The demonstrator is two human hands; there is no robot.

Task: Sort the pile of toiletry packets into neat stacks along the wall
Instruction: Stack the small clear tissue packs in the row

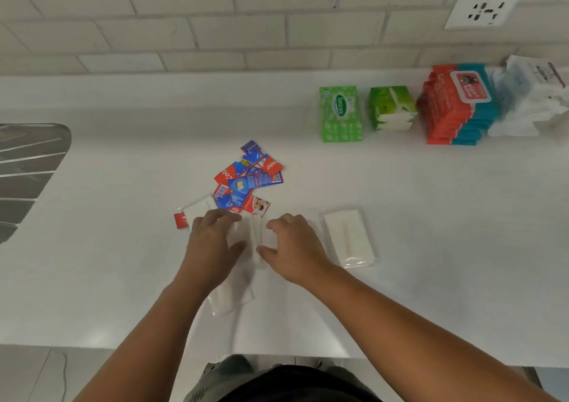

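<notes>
A loose pile of red and blue toothpaste sachets [250, 178] lies mid-counter. Just in front of it are clear-wrapped white tissue packets [255, 241]. My left hand [212, 241] and my right hand [292, 244] rest on them from either side, fingers curled over the wrap. Another white packet [231, 294] lies under my left wrist, one [198, 209] pokes out behind my left hand, and one [349, 237] lies alone to the right. Along the wall stand a green Sanicare stack [340, 113], a green-white tissue stack [391, 109], a red and teal wipes stack [455, 106] and white packs [529, 100].
The white counter [123, 247] meets a tiled wall [184, 32] at the back, with a socket [485, 7] at upper right. A steel sink drainer [27, 167] sits at the left edge. One red sachet [180, 220] lies apart, left of my left hand.
</notes>
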